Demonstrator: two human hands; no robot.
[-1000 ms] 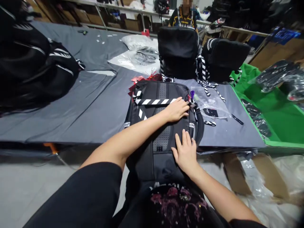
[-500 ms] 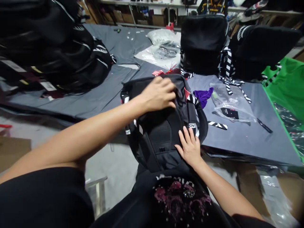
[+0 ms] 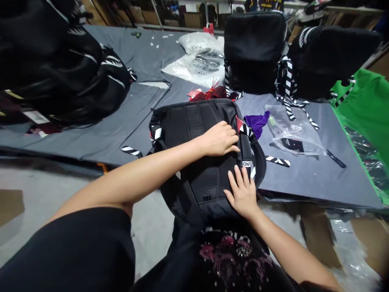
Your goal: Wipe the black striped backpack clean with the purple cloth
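Note:
A black backpack (image 3: 194,121) leans back-side up between the table's front edge and my body, its padded back panel facing me. My left hand (image 3: 221,139) reaches across the panel with its fingers curled on the strap at the right side; the fingertips grip the strap's edge. Lower down, my right hand (image 3: 242,190) lies flat with spread fingers on the lower right of the panel, below a white label with black letters (image 3: 246,164). A black-and-white striped strap (image 3: 246,130) and a small red tab (image 3: 239,122) show along the bag's right edge.
Black bags (image 3: 75,77) are piled on the left of the grey table (image 3: 146,117). Two more backpacks (image 3: 255,52) stand behind. Red tags (image 3: 209,94), a purple cloth (image 3: 257,123), a clear plastic bag (image 3: 304,136) and a dark slim tool (image 3: 336,159) lie around. Green fabric (image 3: 364,101) hangs at right.
My left hand has moved down and right across the panel, onto the strap at the right side. My right hand stays flat on the bag. The view has shifted slightly right.

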